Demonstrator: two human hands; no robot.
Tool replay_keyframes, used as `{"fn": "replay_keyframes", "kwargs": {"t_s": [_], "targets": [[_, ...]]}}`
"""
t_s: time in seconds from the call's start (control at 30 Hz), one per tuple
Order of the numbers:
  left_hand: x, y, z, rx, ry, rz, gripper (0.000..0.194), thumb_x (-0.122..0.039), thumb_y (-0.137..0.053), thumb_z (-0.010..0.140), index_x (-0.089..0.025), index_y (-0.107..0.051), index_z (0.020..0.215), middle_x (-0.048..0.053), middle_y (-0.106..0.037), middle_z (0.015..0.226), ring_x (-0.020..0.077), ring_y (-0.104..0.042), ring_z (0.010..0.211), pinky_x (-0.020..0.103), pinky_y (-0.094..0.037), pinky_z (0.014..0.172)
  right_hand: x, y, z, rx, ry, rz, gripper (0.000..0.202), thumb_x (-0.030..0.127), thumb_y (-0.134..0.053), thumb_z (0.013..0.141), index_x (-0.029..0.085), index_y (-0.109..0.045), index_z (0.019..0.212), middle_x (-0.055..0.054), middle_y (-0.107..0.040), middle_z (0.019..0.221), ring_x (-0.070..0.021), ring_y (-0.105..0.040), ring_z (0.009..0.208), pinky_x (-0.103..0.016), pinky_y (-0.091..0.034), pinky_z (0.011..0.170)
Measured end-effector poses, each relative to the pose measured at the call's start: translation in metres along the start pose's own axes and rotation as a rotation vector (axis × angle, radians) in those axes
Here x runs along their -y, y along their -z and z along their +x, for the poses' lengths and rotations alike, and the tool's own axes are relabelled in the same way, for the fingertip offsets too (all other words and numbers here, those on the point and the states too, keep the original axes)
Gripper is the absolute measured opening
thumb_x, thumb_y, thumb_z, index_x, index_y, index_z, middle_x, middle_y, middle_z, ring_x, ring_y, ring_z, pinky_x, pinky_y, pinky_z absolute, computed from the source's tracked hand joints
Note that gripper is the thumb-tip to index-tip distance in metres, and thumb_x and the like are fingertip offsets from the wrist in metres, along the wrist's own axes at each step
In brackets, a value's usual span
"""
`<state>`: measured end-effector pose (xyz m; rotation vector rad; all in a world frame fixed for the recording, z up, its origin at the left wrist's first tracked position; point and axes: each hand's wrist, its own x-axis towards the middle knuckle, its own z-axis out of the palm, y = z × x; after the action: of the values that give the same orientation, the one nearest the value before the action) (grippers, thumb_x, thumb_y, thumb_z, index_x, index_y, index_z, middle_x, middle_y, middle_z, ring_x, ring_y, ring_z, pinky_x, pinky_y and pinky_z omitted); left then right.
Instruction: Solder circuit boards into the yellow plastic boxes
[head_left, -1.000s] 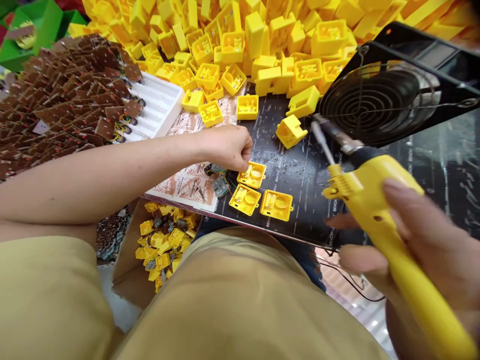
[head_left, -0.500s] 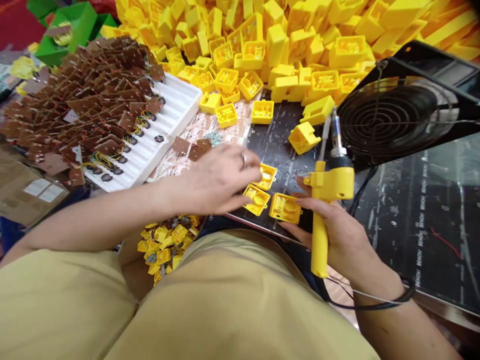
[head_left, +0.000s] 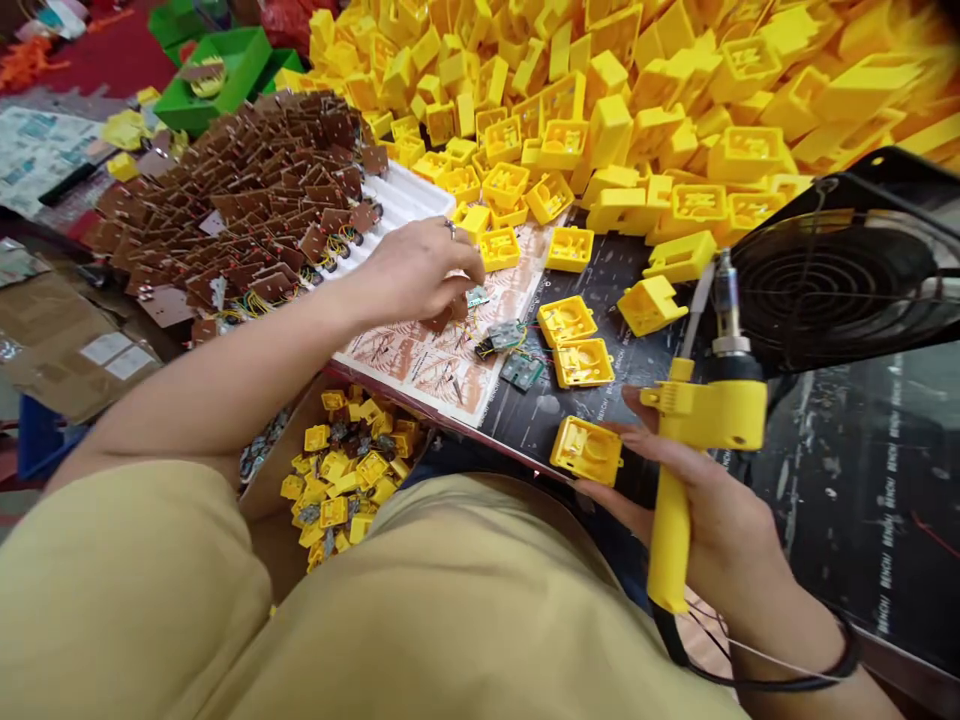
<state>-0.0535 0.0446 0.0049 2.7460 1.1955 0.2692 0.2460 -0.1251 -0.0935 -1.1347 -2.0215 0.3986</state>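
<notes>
My left hand (head_left: 427, 268) has its fingers closed on a small green circuit board (head_left: 477, 296), above the patterned sheet; a brown board (head_left: 444, 314) lies beneath the fingers. My right hand (head_left: 694, 480) holds a yellow soldering tool (head_left: 671, 500), its metal tip up. Its fingertips also touch an open yellow case (head_left: 587, 450) at the table's front edge. Two more open cases (head_left: 567, 322) (head_left: 583, 362) lie side by side on the black surface. Left of them are two green boards (head_left: 523, 370) (head_left: 505, 334), joined by thin wires to the cases.
A large heap of yellow cases (head_left: 525, 110) fills the back. Brown boards (head_left: 247, 200) are piled on a white foam tray (head_left: 416, 190) at left. A black fan (head_left: 817, 270) stands at right. More yellow parts (head_left: 345, 480) lie below the table edge.
My left hand has moved away from the two paired cases, leftward to the small boards. The green boards beside the cases now show. My right hand still holds the tool and the case; the view has shifted.
</notes>
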Motion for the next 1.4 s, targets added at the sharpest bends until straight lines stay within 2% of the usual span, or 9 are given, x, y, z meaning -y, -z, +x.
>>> {"fn": "replay_keyframes", "kwargs": {"t_s": [0.13,0.3,0.4,0.53,0.67,0.8,0.97,1.13,1.4], "targets": [[0.033,-0.005,0.025,0.244,0.082,0.046,0.025,-0.036,-0.06,0.087,-0.023,-0.074,0.103,0.002,-0.072,0.103,0.0201,-0.066,0.101,0.033,-0.048,0.092,0.002,-0.011,0.021,0.008,0.135,-0.152,0.039,0.034,-0.072,0.09,0.023,-0.055,0.124,-0.008,-0.07,0.11,-0.0231,-0.071,0.091,-0.035,-0.06,0.074],[0.027,-0.023,0.056,0.358,0.253,0.155,0.024,-0.041,-0.074,0.074,-0.02,-0.071,0.084,-0.001,-0.063,0.072,0.0184,-0.063,0.076,0.027,-0.045,0.071,0.005,-0.012,0.035,0.012,0.139,-0.193,0.035,0.036,-0.067,0.093,0.021,-0.054,0.122,-0.006,-0.069,0.095,-0.0202,-0.069,0.078,-0.033,-0.058,0.069],[0.012,-0.002,0.062,0.275,0.295,-0.098,0.018,-0.03,-0.077,0.073,-0.018,-0.07,0.084,-0.002,-0.06,0.068,0.0137,-0.059,0.067,0.026,-0.043,0.068,0.006,-0.01,0.036,0.004,0.132,-0.207,0.036,0.038,-0.067,0.094,0.021,-0.054,0.122,-0.005,-0.069,0.092,-0.0196,-0.068,0.075,-0.031,-0.057,0.065],[-0.014,0.035,0.047,0.014,0.327,-0.52,0.018,-0.021,-0.068,0.085,-0.014,-0.07,0.102,-0.003,-0.056,0.067,0.0066,-0.048,0.057,0.024,-0.041,0.061,0.008,-0.012,0.042,-0.016,0.107,-0.22,0.038,0.038,-0.068,0.093,0.022,-0.053,0.124,-0.004,-0.068,0.093,-0.0202,-0.069,0.079,-0.031,-0.057,0.066],[-0.029,0.022,0.0,0.023,0.396,-0.905,0.02,-0.021,-0.06,0.088,-0.015,-0.07,0.104,0.0,-0.061,0.072,0.0062,-0.049,0.051,0.021,-0.04,0.047,0.012,-0.015,0.044,-0.048,0.09,-0.214,0.041,0.038,-0.069,0.093,0.022,-0.051,0.127,-0.005,-0.068,0.096,-0.0188,-0.068,0.077,-0.031,-0.058,0.069],[-0.034,-0.025,-0.058,0.171,0.324,-0.539,0.024,-0.032,-0.057,0.09,-0.02,-0.072,0.105,0.003,-0.072,0.081,0.0128,-0.062,0.065,0.027,-0.052,0.064,0.016,-0.017,0.038,-0.013,0.115,-0.191,0.041,0.041,-0.068,0.093,0.021,-0.052,0.124,-0.004,-0.067,0.091,-0.0183,-0.067,0.074,-0.03,-0.056,0.067],[-0.047,-0.041,-0.082,0.021,0.124,0.031,0.034,-0.032,-0.045,0.097,-0.016,-0.075,0.103,0.013,-0.072,0.106,0.0272,-0.064,0.1,0.044,-0.05,0.091,0.012,-0.018,0.034,0.022,0.155,-0.176,0.043,0.038,-0.07,0.091,0.021,-0.051,0.126,-0.006,-0.068,0.093,-0.0214,-0.068,0.083,-0.033,-0.057,0.074],[-0.063,-0.037,-0.071,-0.078,0.179,0.097,0.033,-0.041,-0.055,0.091,-0.015,-0.073,0.102,0.013,-0.072,0.106,0.0308,-0.06,0.102,0.047,-0.047,0.089,0.009,-0.017,0.031,0.024,0.141,-0.168,0.049,0.04,-0.074,0.088,0.023,-0.05,0.127,-0.006,-0.067,0.098,-0.0258,-0.068,0.097,-0.041,-0.056,0.089],[-0.066,-0.054,-0.065,0.063,0.211,-0.047,0.022,-0.032,-0.055,0.092,-0.018,-0.072,0.088,0.009,-0.071,0.098,0.0282,-0.059,0.1,0.046,-0.043,0.091,0.015,-0.019,0.029,0.005,0.147,-0.159,0.048,0.034,-0.074,0.088,0.022,-0.049,0.127,-0.004,-0.067,0.092,-0.025,-0.069,0.094,-0.04,-0.056,0.086]]}}
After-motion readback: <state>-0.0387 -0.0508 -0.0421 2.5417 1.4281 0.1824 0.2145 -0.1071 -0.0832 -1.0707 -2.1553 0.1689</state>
